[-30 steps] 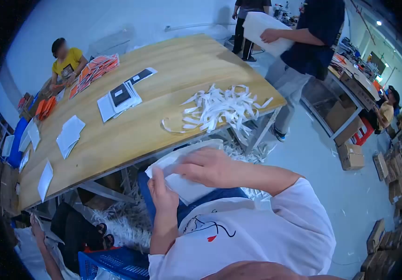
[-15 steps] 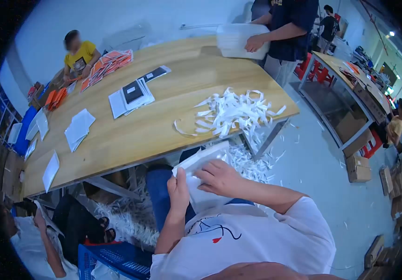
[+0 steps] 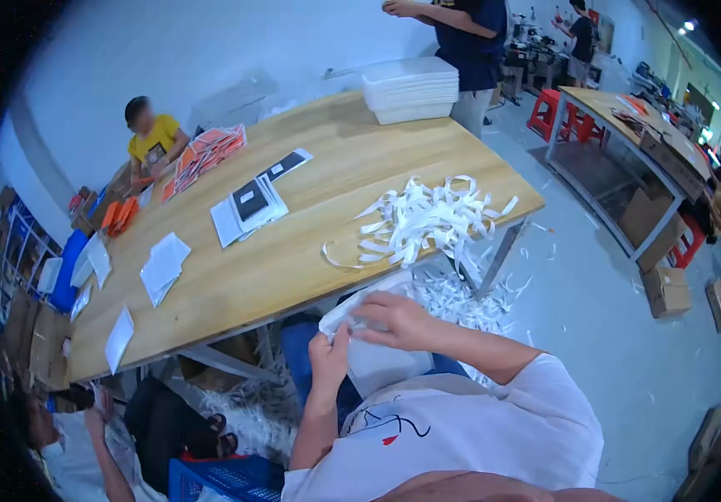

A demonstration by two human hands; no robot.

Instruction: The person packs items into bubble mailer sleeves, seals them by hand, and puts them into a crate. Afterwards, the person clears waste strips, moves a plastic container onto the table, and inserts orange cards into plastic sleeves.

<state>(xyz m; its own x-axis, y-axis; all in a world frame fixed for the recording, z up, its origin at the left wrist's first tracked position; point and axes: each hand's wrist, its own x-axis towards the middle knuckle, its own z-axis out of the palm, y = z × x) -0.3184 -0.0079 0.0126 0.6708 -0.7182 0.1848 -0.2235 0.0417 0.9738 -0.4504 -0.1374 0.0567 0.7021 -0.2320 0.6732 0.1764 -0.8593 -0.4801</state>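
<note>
A white padded envelope point(image 3: 390, 368) lies tilted over my lap, below the table's front edge. My left hand point(image 3: 328, 356) grips its left edge near the top, thumb on the upper face. Over the envelope's top end my right hand point(image 3: 398, 320) is bent, fingers curled together close to my left thumb; its fingertips are blurred, and what they pinch is hidden. Just beyond my hands, a heap of white paper strips point(image 3: 427, 222) lies on the wooden table point(image 3: 318, 217).
White envelopes point(image 3: 164, 266), a stack topped with black packets point(image 3: 250, 205) and orange-and-white packets point(image 3: 210, 155) lie on the table. Stacked white tubs point(image 3: 410, 88) stand at its far corner, beside a standing person. Others sit at left. Strips litter the floor; a blue chair point(image 3: 226, 478) is lower left.
My right hand has lifted slightly toward the envelope's top end, while my left hand keeps its grip. The standing person has let go of the tubs, now on the table. The view has shifted.
</note>
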